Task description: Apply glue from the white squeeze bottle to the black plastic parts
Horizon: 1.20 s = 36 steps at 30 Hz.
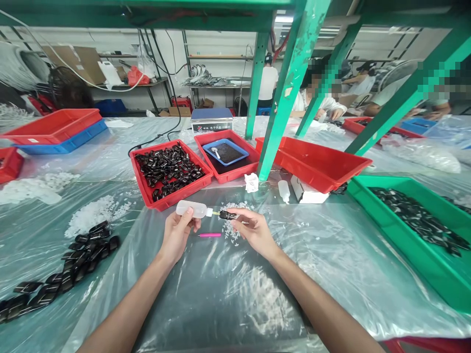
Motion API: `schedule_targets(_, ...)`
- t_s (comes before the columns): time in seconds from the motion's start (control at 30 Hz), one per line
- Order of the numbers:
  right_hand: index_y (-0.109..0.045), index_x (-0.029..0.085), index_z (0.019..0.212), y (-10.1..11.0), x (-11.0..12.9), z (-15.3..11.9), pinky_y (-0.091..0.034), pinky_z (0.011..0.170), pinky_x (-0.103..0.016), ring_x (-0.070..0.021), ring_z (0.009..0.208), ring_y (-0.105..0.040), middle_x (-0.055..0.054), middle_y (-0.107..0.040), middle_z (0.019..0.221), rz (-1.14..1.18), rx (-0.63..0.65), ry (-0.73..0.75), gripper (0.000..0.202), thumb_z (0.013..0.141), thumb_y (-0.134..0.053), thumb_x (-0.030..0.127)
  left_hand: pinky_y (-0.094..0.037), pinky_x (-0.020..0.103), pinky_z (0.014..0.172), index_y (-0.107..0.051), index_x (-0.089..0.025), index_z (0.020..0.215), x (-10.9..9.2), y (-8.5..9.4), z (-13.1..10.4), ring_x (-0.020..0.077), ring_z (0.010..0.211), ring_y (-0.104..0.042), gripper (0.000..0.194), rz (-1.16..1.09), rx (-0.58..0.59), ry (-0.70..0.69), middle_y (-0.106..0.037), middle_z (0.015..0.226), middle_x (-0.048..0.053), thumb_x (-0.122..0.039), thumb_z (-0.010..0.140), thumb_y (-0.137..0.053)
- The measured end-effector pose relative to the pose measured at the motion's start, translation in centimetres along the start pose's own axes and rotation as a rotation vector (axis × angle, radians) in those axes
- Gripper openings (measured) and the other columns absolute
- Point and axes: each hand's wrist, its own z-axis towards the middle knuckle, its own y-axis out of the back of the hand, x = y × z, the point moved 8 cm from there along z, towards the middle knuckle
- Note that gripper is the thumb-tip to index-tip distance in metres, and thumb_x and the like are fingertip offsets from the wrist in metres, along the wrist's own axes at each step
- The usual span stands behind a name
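Observation:
My left hand (179, 229) is closed around a translucent squeeze bottle (192, 209), held on its side with the narrow tip pointing right. Between the fingers of my right hand (255, 229) is a small glossy black plastic part (227, 215). The bottle's tip meets the left end of this part, or lies very close to it; I cannot tell which. Below the bottle, a pink pen-like tool (210, 235) lies on the plastic-covered table (206, 294). Small white pieces (232, 234) are scattered under and beside the black part.
Ahead stand a red tray of black parts (146, 196) and a red tray (241, 169) holding a blue tray (241, 156). A green post (279, 108) rises from the table. Rows of black parts (73, 264) lie left; a green bin (397, 260) stands right. People work beyond.

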Motion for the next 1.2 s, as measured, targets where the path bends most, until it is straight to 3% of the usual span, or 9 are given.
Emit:
schedule_targets(0.37, -0.079, 0.024, 0.111, -0.1, 0.3, -0.1, -0.039, 0.048, -0.024, -0.0135, 0.059, -0.054, -0.002, -0.068, 0.074, -0.004, -0.003, 0.014, 0.03, 0.085, -0.074, 0.038, -0.04, 0.026, 0.052, -0.071, -0.012, 0.085, 0.0, 0.2, 0.0, 0.0125, 0.056, -0.051, 0.039, 0.026, 0.012, -0.021, -0.062, 0.065, 0.004, -0.051, 0.081, -0.077)
schedule_targets(0.97, -0.078, 0.023, 0.112, 0.0, -0.1, -0.2, -0.037, 0.046, -0.025, -0.0131, 0.054, -0.05, 0.001, -0.062, 0.064, -0.008, -0.018, 0.012, 0.033, 0.085, -0.074, 0.042, -0.042, 0.026, 0.052, -0.071, -0.012, 0.086, 0.1, -0.1, 0.0, 0.0131, 0.057, -0.054, 0.038, -0.013, 0.018, 0.01, -0.064, 0.067, 0.004, -0.049, 0.08, -0.078)
schedule_targets(1.1, -0.075, 0.023, 0.111, 0.8, -0.4, 0.1, -0.038, 0.045, -0.024, -0.0128, 0.055, -0.053, 0.0, -0.065, 0.071, 0.008, -0.088, 0.012, 0.032, 0.083, -0.074, 0.039, -0.046, 0.027, 0.055, -0.071, -0.012, 0.093, -0.1, 0.1, 0.0, 0.0152, 0.061, -0.06, 0.037, 0.009, 0.017, 0.005, -0.068, 0.071, 0.004, -0.045, 0.078, -0.08)
schedule_targets(1.2, -0.069, 0.022, 0.105, 1.9, -0.7, 0.5, -0.036, 0.042, -0.022, -0.012, 0.057, -0.055, -0.003, -0.07, 0.086, 0.074, -0.192, 0.006, 0.032, 0.08, -0.077, 0.039, -0.052, 0.03, 0.069, -0.066, -0.016, 0.104, 0.0, 0.4, 0.2, 0.0186, 0.074, -0.069, 0.042, 0.115, 0.009, -0.002, -0.074, 0.084, 0.006, -0.041, 0.076, -0.084)
